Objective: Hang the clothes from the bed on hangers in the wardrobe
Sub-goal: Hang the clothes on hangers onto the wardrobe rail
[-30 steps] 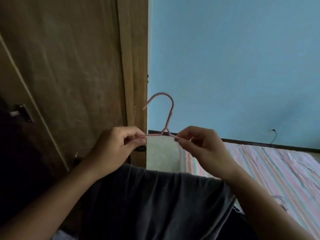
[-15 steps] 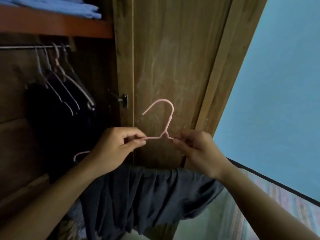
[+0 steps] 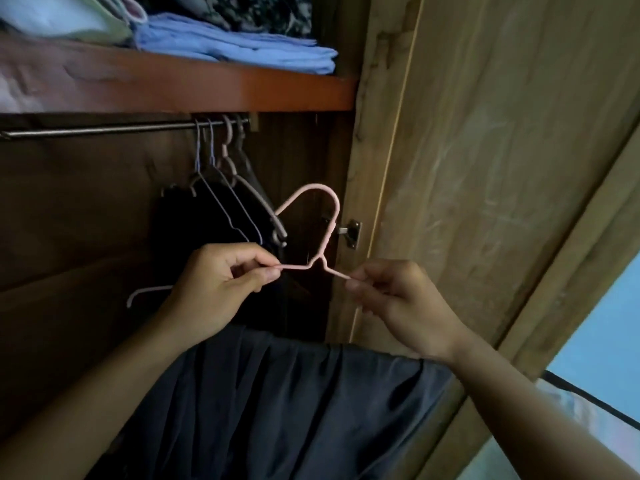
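Hanging step: left hand (image 3: 221,285) and right hand (image 3: 398,303) each pinch 1 shoulder of the pink hanger (image 3: 311,230), dark garment (image 3: 284,403) draped below. Rail (image 3: 104,129) sits up left; next, lift the hook onto it.

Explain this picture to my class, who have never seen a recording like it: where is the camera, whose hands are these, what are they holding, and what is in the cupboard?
There is no machine here. The picture comes from a wide-angle camera worn on a person's head, looking forward and down, so the two bare arms reaching in from below are the wearer's own. The left hand and the right hand each pinch one shoulder of a thin pink hanger, hook upward. A dark garment is draped below the hands. In front is an open wardrobe: a metal rail carries several hangers, some with dark clothes. Above the rail, a wooden shelf holds folded blue cloth. The wardrobe's door stands open on the right.
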Available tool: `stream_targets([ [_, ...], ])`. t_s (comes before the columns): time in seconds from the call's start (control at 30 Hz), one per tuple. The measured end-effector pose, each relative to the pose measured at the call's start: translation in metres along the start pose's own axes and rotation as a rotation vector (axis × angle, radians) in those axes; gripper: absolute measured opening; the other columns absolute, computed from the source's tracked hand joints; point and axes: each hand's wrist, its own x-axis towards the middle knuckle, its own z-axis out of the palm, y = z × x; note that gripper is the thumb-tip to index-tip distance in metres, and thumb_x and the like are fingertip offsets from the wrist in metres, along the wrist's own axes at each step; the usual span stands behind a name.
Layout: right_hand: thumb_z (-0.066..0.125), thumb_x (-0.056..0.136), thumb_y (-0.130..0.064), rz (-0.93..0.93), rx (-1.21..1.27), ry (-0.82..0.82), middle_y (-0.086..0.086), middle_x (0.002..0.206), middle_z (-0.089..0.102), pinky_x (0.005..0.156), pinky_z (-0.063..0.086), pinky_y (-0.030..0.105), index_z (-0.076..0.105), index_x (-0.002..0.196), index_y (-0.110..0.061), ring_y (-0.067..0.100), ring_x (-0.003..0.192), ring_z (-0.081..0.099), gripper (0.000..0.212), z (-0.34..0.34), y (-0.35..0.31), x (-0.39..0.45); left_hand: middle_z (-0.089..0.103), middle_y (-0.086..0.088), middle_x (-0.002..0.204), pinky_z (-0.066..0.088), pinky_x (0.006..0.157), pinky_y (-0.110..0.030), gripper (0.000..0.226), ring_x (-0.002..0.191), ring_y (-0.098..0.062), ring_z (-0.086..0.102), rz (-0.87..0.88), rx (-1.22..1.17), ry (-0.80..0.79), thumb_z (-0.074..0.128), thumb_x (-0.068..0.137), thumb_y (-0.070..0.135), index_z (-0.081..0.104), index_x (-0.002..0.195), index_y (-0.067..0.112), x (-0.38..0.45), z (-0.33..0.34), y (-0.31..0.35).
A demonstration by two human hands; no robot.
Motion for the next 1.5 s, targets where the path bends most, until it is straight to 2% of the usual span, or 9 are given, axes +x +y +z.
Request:
stream_targets([
  [0.17, 0.054, 0.098, 0.002, 0.117, 0.357, -0.087, 0.003, 0.067, 0.062, 0.054, 0.044, 0.019, 0.068, 0.092, 0.006, 0.012, 0.058, 0.055, 0.015, 0.045, -0.021, 0.043, 0.069, -0.003, 0.069, 0.045, 0.059, -0.018, 0.010, 0.062, -0.008, 0.060, -0.016, -0.015, 0.086, 0.074, 0.084, 0.006, 0.076, 0.083, 0.016, 0.009, -0.048, -0.035],
  [0.43, 0.054, 0.098, -0.001, 0.247, 0.550, -0.100, 0.003, 0.066, 0.060, 0.049, 0.040, 0.016, 0.071, 0.088, -0.001, 0.007, 0.053, 0.049, 0.020, 0.111, -0.061, 0.102, 0.074, 0.011, 0.082, 0.049, 0.072, -0.018, 0.020, 0.075, -0.002, 0.066, -0.074, 0.083, 0.216, 0.072, 0.082, 0.017, 0.073, 0.086, 0.037, 0.025, -0.110, -0.088],
  [0.53, 0.054, 0.097, -0.001, 0.313, 0.570, -0.069, 0.002, 0.062, 0.057, 0.047, 0.038, 0.017, 0.069, 0.083, -0.001, 0.006, 0.048, 0.046, 0.021, 0.129, -0.073, 0.124, 0.073, 0.011, 0.085, 0.049, 0.084, -0.026, 0.029, 0.089, -0.013, 0.069, -0.185, 0.172, 0.207, 0.070, 0.087, 0.009, 0.071, 0.110, 0.026, 0.035, -0.119, -0.101],
  [0.6, 0.054, 0.095, 0.000, 0.351, 0.573, -0.043, 0.002, 0.058, 0.056, 0.045, 0.037, 0.017, 0.068, 0.080, -0.001, 0.006, 0.044, 0.044, 0.021, 0.140, -0.079, 0.140, 0.071, -0.001, 0.101, 0.048, 0.095, -0.031, 0.045, 0.104, -0.020, 0.067, -0.263, 0.256, 0.186, 0.069, 0.088, 0.008, 0.061, 0.131, 0.016, 0.042, -0.123, -0.103],
  [0.73, 0.058, 0.091, -0.001, 0.392, 0.561, -0.007, 0.000, 0.054, 0.055, 0.043, 0.036, 0.016, 0.068, 0.073, -0.004, 0.004, 0.040, 0.043, 0.021, 0.160, -0.081, 0.171, 0.065, -0.008, 0.127, 0.043, 0.101, -0.029, 0.052, 0.118, -0.021, 0.060, -0.282, 0.432, 0.206, 0.068, 0.090, 0.016, 0.053, 0.139, 0.020, 0.044, -0.129, -0.096],
  [0.97, 0.057, 0.090, 0.005, 0.421, 0.737, 0.056, 0.001, 0.047, 0.055, 0.033, 0.030, 0.014, 0.063, 0.074, -0.003, 0.003, 0.032, 0.043, 0.019, 0.172, -0.081, 0.215, 0.065, 0.000, 0.125, 0.048, 0.095, -0.033, 0.059, 0.101, -0.024, 0.064, -0.295, 0.571, 0.279, 0.070, 0.088, 0.026, 0.046, 0.142, 0.026, 0.047, -0.146, -0.100],
  [1.1, 0.050, 0.092, 0.005, 0.364, 0.778, 0.118, 0.004, 0.048, 0.055, 0.032, 0.025, 0.013, 0.059, 0.094, -0.003, 0.005, 0.029, 0.042, 0.013, 0.172, -0.087, 0.243, 0.067, 0.002, 0.119, 0.048, 0.092, -0.033, 0.058, 0.099, -0.024, 0.063, -0.271, 0.588, 0.311, 0.070, 0.087, 0.026, 0.047, 0.140, 0.029, 0.051, -0.148, -0.100],
  [1.17, 0.047, 0.092, 0.007, 0.368, 0.807, 0.142, 0.006, 0.046, 0.054, 0.032, 0.025, 0.013, 0.058, 0.091, -0.001, 0.007, 0.028, 0.042, 0.014, 0.169, -0.088, 0.255, 0.068, 0.003, 0.116, 0.049, 0.093, -0.035, 0.058, 0.099, -0.024, 0.064, -0.272, 0.573, 0.322, 0.070, 0.087, 0.025, 0.048, 0.140, 0.029, 0.053, -0.150, -0.100],
  [1.5, 0.050, 0.094, 0.003, 0.466, 0.949, 0.258, 0.013, 0.068, 0.059, 0.035, 0.039, 0.017, 0.061, 0.101, -0.007, 0.011, 0.031, 0.053, 0.017, 0.185, -0.080, 0.317, 0.064, 0.000, 0.122, 0.051, 0.096, -0.040, 0.062, 0.106, -0.019, 0.062, -0.327, 0.593, 0.349, 0.071, 0.086, 0.030, 0.045, 0.143, 0.029, 0.060, -0.165, -0.119],
])
